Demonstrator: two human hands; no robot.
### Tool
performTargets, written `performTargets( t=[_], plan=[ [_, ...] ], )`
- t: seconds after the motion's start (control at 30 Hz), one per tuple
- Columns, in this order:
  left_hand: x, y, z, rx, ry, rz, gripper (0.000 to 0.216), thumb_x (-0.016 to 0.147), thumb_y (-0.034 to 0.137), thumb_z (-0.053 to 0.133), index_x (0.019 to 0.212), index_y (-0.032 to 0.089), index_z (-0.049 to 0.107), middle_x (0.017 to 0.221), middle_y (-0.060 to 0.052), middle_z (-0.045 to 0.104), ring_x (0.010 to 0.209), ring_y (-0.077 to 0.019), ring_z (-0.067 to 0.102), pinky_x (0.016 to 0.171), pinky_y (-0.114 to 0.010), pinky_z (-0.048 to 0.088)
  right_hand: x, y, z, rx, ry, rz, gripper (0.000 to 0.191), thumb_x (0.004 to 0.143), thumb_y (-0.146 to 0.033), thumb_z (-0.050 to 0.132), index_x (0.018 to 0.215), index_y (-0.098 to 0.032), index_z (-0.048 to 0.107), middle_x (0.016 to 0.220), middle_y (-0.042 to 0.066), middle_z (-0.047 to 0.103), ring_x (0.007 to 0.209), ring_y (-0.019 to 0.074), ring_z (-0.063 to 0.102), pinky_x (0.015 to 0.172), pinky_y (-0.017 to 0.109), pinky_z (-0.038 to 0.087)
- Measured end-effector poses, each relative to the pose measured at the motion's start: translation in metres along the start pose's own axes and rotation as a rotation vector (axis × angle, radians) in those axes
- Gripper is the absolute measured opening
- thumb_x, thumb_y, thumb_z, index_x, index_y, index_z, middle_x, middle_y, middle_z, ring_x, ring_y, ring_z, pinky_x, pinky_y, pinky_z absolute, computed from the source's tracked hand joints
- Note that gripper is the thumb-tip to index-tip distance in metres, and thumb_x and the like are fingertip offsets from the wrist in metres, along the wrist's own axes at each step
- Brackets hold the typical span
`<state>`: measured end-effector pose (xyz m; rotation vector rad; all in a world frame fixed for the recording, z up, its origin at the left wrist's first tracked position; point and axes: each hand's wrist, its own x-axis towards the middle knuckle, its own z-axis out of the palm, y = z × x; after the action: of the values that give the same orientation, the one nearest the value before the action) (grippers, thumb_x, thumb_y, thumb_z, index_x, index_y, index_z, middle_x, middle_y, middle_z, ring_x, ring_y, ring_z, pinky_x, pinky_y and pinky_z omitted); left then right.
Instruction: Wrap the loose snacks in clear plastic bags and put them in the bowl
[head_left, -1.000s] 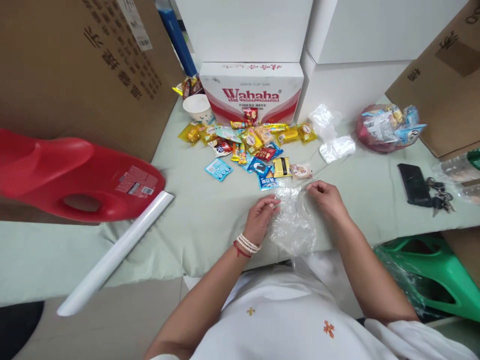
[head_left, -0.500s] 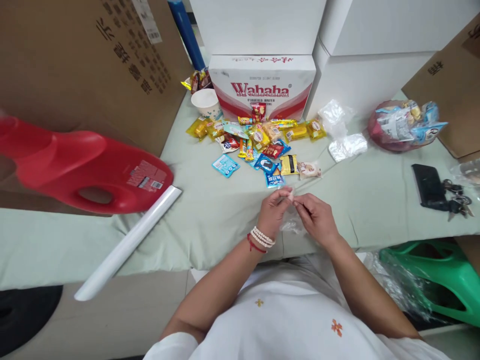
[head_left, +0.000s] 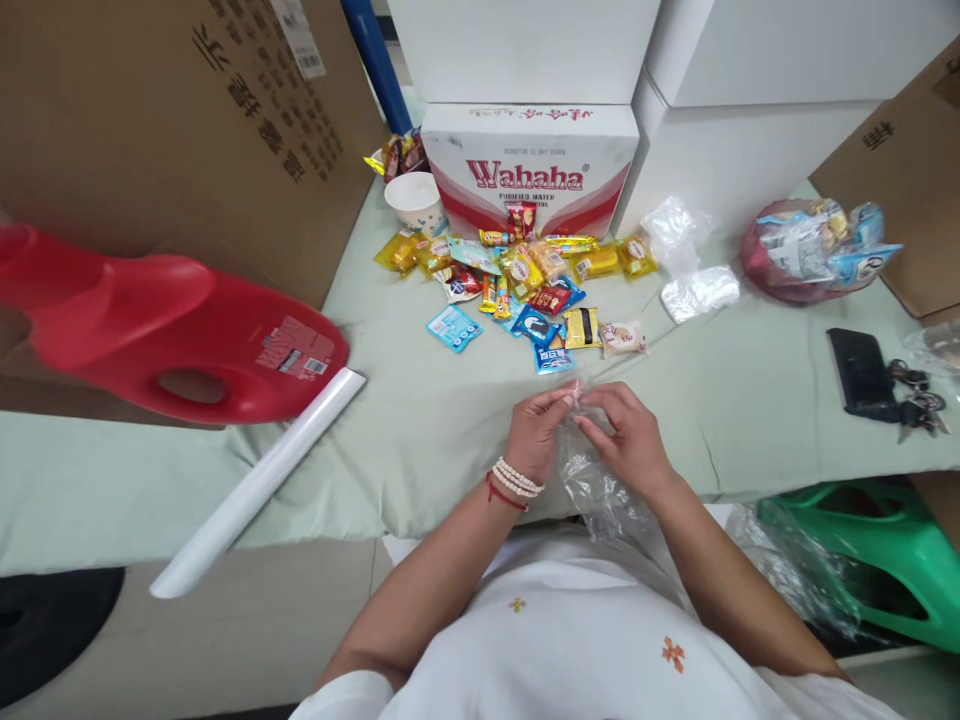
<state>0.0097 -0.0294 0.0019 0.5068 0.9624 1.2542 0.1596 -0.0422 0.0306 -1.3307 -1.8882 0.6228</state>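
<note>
Both of my hands meet near the front edge of the table, pinching the top of a clear plastic bag [head_left: 600, 490] that hangs down toward my lap. My left hand [head_left: 534, 432], with bead bracelets on the wrist, pinches the bag's rim with thumb and fingers. My right hand [head_left: 628, 438] pinches the same rim right beside it. Just beyond my fingers lies a pile of small snack packets [head_left: 525, 285] in yellow, red and blue wrappers.
A Wahaha carton [head_left: 531, 170] and white boxes stand at the back, a paper cup [head_left: 415, 201] to their left. A red plastic stool [head_left: 157, 330] and white tube [head_left: 259, 480] lie left. Right: crumpled clear bags [head_left: 694, 290], a filled bag [head_left: 814, 250], phone [head_left: 859, 372], keys [head_left: 919, 402], green stool [head_left: 870, 545].
A second ago my hands held the bag spread wide apart. They came together at its top edge, and the bag now hangs bunched below them.
</note>
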Motion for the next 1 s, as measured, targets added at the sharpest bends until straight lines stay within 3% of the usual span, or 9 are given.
performTargets(
  t=[0.07, 0.23, 0.33, 0.57, 0.7, 0.87, 1.0],
  plan=[
    [0.000, 0.000, -0.001, 0.003, 0.006, 0.003, 0.028, 0.064, 0.038, 0.091, 0.083, 0.018, 0.083, 0.105, -0.010, 0.082, 0.115, -0.0292, 0.071, 0.113, -0.046, 0.044, -0.001, 0.002, 0.000, 0.013, 0.007, 0.001, 0.014, 0.100, -0.032, 0.059, 0.099, -0.024, 0.070, 0.102, 0.007, 0.068, 0.090, 0.0194, 0.065, 0.078, 0.031, 0.050],
    [-0.001, 0.002, -0.003, -0.004, 0.013, 0.006, 0.023, 0.066, 0.037, 0.090, 0.075, 0.018, 0.079, 0.097, -0.009, 0.081, 0.116, -0.0276, 0.069, 0.111, -0.043, 0.044, -0.004, 0.009, -0.007, 0.203, 0.037, 0.170, 0.013, 0.097, -0.034, 0.065, 0.090, -0.022, 0.067, 0.084, 0.000, 0.059, 0.065, 0.0127, 0.049, 0.062, 0.027, 0.041],
    [-0.003, 0.004, -0.001, -0.006, 0.013, 0.012, 0.025, 0.068, 0.038, 0.089, 0.076, 0.019, 0.076, 0.094, -0.006, 0.080, 0.110, -0.0238, 0.069, 0.105, -0.040, 0.046, -0.005, 0.010, -0.011, 0.289, 0.033, 0.224, 0.016, 0.096, -0.036, 0.067, 0.089, -0.022, 0.067, 0.080, -0.001, 0.055, 0.064, 0.0119, 0.046, 0.062, 0.026, 0.039],
    [-0.004, 0.002, 0.006, 0.102, -0.047, 0.085, 0.030, 0.063, 0.039, 0.093, 0.075, 0.018, 0.075, 0.092, -0.003, 0.076, 0.093, -0.0174, 0.067, 0.093, -0.032, 0.048, -0.005, 0.003, -0.011, 0.205, 0.044, 0.152, 0.016, 0.095, -0.036, 0.068, 0.088, -0.021, 0.069, 0.079, -0.001, 0.057, 0.062, 0.0115, 0.044, 0.061, 0.027, 0.037],
    [-0.003, -0.001, 0.002, 0.109, -0.036, 0.049, 0.032, 0.067, 0.045, 0.091, 0.078, 0.018, 0.077, 0.087, -0.002, 0.076, 0.086, -0.0161, 0.065, 0.091, -0.032, 0.046, -0.007, 0.008, -0.009, 0.322, 0.038, 0.267, 0.021, 0.093, -0.041, 0.070, 0.086, -0.021, 0.068, 0.073, -0.002, 0.052, 0.061, 0.0116, 0.042, 0.059, 0.026, 0.035],
    [-0.003, -0.006, -0.002, 0.134, -0.081, 0.062, 0.034, 0.075, 0.049, 0.085, 0.082, 0.018, 0.075, 0.093, -0.003, 0.075, 0.091, -0.0159, 0.064, 0.094, -0.031, 0.045, -0.009, 0.015, -0.007, 0.525, 0.010, 0.405, 0.028, 0.089, -0.047, 0.073, 0.085, -0.021, 0.065, 0.069, -0.004, 0.049, 0.060, 0.0113, 0.039, 0.057, 0.025, 0.032],
    [-0.006, 0.004, -0.009, 0.188, -0.138, 0.078, 0.036, 0.083, 0.053, 0.079, 0.088, 0.019, 0.071, 0.107, -0.005, 0.074, 0.102, -0.0173, 0.064, 0.098, -0.031, 0.046, -0.005, 0.018, -0.013, 0.577, 0.115, 0.416, 0.028, 0.089, -0.047, 0.073, 0.086, -0.021, 0.063, 0.080, -0.001, 0.059, 0.067, 0.0120, 0.049, 0.061, 0.024, 0.040]
  ],
)
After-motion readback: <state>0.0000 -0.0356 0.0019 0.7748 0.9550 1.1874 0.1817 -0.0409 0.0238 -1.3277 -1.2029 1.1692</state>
